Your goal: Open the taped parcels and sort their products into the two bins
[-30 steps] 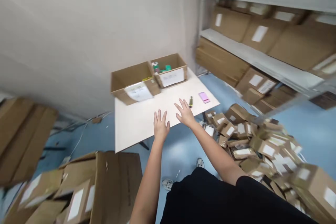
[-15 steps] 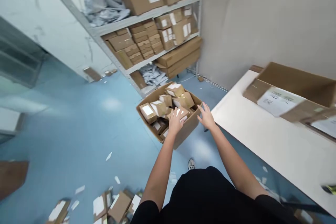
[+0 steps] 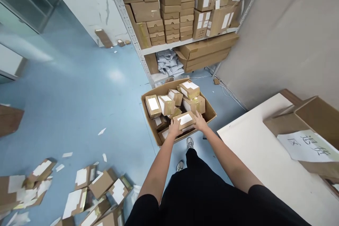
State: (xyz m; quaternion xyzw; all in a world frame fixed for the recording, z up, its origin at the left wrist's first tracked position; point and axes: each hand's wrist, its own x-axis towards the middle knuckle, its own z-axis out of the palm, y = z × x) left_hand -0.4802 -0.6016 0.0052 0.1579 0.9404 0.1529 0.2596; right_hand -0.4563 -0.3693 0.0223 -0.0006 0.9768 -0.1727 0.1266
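A large open carton (image 3: 212, 113) full of small taped parcels stands on the floor in front of me. Near its closest side lies a small cardboard box (image 3: 188, 120) with a white label on top. My left hand (image 3: 174, 128) grips the left end of this box, and my right hand (image 3: 200, 121) grips its right end. The fingers of both hands are bent around its edges. Other labelled parcels lie around it, among them a box (image 3: 153, 106) at the left and a box (image 3: 189, 89) at the back. I cannot tell whether the held box is lifted off those below.
Metal shelving (image 3: 132, 30) loaded with cardboard boxes stands behind the carton. At right is a white table (image 3: 246, 141) bearing an open box (image 3: 286, 122) with a handwritten sheet. Loose parcels (image 3: 102, 183) and paper scraps lie on the blue floor at lower left. Cables (image 3: 230, 93) run along the wall.
Both hands have come down into the carton, the right moving inward from above its rim, and have closed on the small cardboard box. My view has turned and moved nearer the shelving.
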